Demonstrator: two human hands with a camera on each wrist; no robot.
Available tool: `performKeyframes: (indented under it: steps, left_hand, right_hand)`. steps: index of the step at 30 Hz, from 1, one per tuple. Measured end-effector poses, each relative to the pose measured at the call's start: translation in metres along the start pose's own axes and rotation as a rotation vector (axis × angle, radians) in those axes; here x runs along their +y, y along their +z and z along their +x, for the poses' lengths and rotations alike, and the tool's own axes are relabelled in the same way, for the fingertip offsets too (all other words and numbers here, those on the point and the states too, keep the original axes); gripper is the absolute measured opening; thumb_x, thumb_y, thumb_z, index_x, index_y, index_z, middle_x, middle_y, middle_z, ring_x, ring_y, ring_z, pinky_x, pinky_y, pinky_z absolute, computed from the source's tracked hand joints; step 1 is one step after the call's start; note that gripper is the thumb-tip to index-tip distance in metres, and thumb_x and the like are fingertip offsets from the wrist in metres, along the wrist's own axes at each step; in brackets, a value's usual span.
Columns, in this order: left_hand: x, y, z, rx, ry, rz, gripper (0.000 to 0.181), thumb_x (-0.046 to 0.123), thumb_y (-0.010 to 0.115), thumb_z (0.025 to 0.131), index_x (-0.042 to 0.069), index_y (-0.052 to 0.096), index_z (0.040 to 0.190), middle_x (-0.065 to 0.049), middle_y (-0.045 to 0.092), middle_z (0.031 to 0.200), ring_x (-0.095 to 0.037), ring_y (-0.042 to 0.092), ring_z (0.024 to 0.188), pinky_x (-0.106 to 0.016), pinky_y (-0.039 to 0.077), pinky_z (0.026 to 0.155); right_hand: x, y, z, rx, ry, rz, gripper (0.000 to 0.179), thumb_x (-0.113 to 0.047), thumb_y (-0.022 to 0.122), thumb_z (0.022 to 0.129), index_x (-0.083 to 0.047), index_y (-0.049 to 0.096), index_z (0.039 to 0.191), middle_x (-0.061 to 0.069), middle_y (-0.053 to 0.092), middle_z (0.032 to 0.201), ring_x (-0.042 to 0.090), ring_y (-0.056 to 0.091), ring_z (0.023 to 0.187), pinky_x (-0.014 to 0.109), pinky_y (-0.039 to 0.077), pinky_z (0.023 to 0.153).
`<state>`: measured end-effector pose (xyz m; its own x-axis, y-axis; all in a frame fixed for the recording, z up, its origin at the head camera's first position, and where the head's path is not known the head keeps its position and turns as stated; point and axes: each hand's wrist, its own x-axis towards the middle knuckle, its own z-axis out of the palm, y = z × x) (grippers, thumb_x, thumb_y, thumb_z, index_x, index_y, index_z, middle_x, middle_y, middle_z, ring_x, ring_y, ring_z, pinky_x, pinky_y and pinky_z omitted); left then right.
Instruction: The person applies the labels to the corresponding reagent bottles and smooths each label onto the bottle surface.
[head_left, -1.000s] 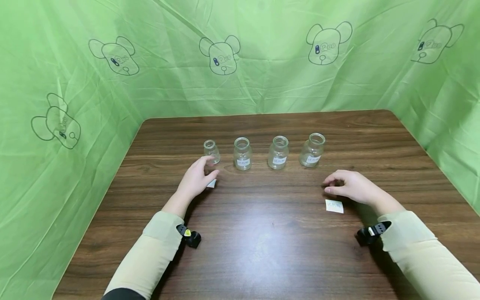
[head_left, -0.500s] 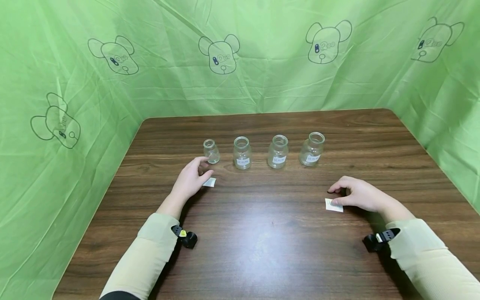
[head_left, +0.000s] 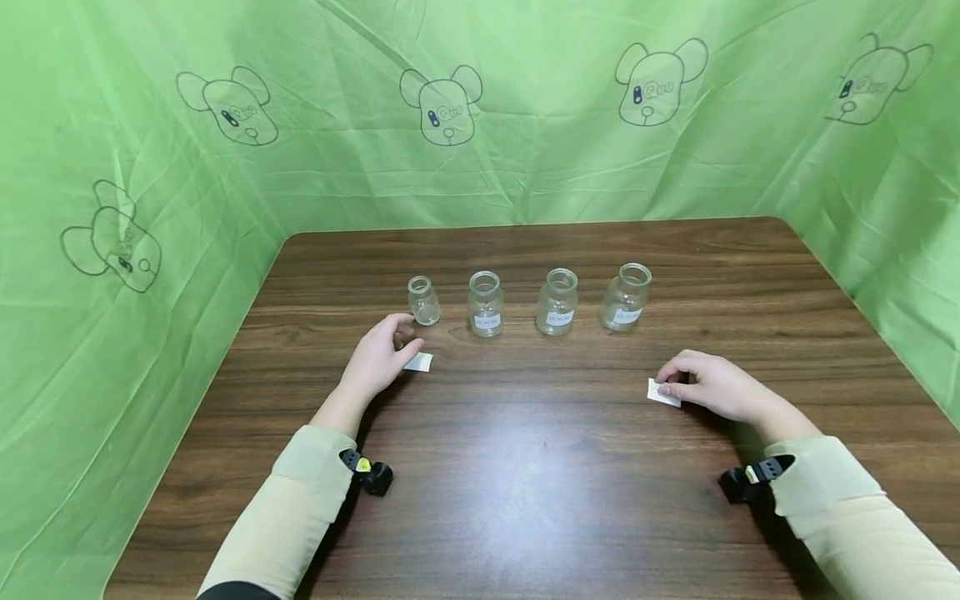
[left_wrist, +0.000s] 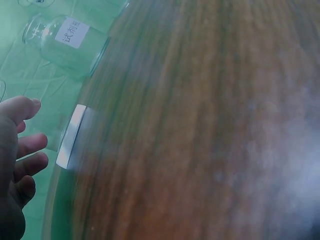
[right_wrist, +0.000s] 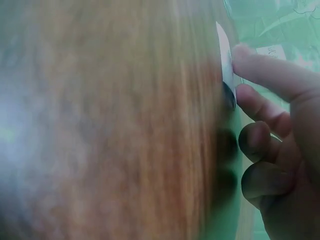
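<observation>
My right hand [head_left: 712,387] has thumb and index finger at a small white paper label [head_left: 660,393] on the brown table; they appear to pinch it. The right wrist view shows the label [right_wrist: 227,65] edge-on and slightly bent at the fingertips. My left hand [head_left: 375,354], fingers loosely bent and holding nothing, hovers beside a small unlabelled glass jar [head_left: 424,304]. Just past its thumb lies a second white label [head_left: 422,362], also seen as a white label [left_wrist: 71,140] in the left wrist view. Whether the left fingers touch the small jar cannot be told.
Right of the small jar stand three larger open glass jars with white labels: one jar [head_left: 486,304], a middle jar [head_left: 557,302] and a right jar [head_left: 626,298]. A green cloth [head_left: 525,125] with printed bear heads rises behind the wooden table [head_left: 510,483].
My right hand has come down onto its label, and the label has shifted slightly away from me. My left hand has drawn back a little from the small jar, uncovering more of its label.
</observation>
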<state>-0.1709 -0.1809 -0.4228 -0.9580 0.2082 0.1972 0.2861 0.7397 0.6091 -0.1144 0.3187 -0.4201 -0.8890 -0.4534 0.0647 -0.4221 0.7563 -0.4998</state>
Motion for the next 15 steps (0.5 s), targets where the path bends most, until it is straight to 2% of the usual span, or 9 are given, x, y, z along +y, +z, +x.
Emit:
performKeyframes:
  steps: [7, 15]
  left_hand:
    - [-0.0041, 0.0002, 0.0000, -0.006, -0.018, -0.001, 0.042, 0.025, 0.064, 0.088, 0.004, 0.053, 0.122, -0.009, 0.064, 0.103, -0.023, 0.058, 0.085, -0.040, 0.046, 0.077]
    - [-0.0058, 0.0022, 0.0013, -0.006, -0.022, -0.002, 0.041, 0.026, 0.064, 0.088, 0.005, 0.053, 0.121, -0.008, 0.064, 0.102, -0.022, 0.058, 0.084, -0.039, 0.046, 0.076]
  right_hand:
    - [0.0012, 0.0018, 0.0012, -0.015, 0.036, -0.002, 0.025, -0.028, 0.079, 0.075, -0.017, 0.064, 0.091, -0.007, 0.054, 0.086, 0.009, 0.050, 0.080, 0.026, 0.041, 0.070]
    - [0.0010, 0.0037, 0.0037, -0.028, 0.045, 0.004, 0.022, -0.025, 0.078, 0.076, -0.018, 0.061, 0.088, -0.007, 0.053, 0.084, 0.009, 0.049, 0.078, 0.026, 0.040, 0.069]
